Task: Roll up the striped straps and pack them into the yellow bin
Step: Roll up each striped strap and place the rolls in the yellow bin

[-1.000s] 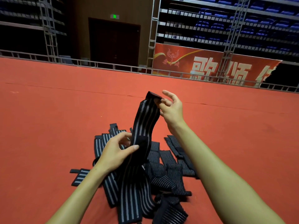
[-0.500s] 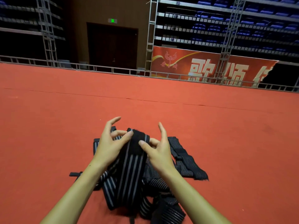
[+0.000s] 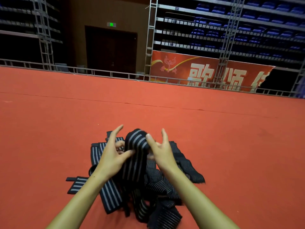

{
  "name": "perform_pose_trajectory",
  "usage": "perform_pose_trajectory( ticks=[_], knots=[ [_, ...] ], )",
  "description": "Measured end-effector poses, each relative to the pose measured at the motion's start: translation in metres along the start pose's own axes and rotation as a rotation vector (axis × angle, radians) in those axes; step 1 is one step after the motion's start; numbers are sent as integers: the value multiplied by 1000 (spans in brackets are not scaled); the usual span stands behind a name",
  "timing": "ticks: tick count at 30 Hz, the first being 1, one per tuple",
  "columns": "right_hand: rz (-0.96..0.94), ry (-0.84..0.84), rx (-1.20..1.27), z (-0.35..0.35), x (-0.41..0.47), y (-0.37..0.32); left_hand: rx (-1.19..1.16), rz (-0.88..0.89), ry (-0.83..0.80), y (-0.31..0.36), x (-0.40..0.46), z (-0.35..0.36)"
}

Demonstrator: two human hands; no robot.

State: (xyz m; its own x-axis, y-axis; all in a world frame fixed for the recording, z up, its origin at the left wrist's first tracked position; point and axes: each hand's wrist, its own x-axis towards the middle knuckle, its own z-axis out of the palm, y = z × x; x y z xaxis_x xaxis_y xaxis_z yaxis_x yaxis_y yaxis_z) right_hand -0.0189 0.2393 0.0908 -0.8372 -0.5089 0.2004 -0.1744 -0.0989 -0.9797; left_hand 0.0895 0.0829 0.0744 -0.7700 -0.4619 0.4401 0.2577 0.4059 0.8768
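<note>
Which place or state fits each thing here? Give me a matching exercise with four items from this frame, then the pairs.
Things
1. strap being rolled
2. pile of striped straps
3. red banner
4. green exit sign

Places or states
A. above the dark door
B. lying loose on the red floor
C. behind the railing, at the foot of the seating
D. held up between the left hand and right hand

Pairs: 1-D, 2-B, 3-C, 4-A

1. Strap (image 3: 135, 152) held between the hands: black with grey lengthwise stripes.
2. Pile of straps (image 3: 158, 184): black, thin pale stripes.
3. Carpet (image 3: 231, 146): orange-red.
4. Banner (image 3: 206, 70): red, pale characters, yellow swirl.
5. Seats (image 3: 247, 15): blue.
6. Exit sign (image 3: 111, 24): green.
</note>
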Motion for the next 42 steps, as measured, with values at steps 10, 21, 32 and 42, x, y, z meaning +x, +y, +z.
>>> perform_pose_trajectory(
  ticks=[10, 21, 32, 42],
  knots=[
    [-167, -28, 69, -3, -7, 1, -148, -127, 80, 20, 1, 1],
    [-31, 262, 132, -12, 30, -13, -105, -97, -66, 28, -20, -5],
    [52, 152, 307, -15, 41, -44, -213, -66, -43, 64, -8, 5],
    [31, 26, 209, -22, 21, -42, -171, -70, 33, 69, 6, 10]
  ],
)
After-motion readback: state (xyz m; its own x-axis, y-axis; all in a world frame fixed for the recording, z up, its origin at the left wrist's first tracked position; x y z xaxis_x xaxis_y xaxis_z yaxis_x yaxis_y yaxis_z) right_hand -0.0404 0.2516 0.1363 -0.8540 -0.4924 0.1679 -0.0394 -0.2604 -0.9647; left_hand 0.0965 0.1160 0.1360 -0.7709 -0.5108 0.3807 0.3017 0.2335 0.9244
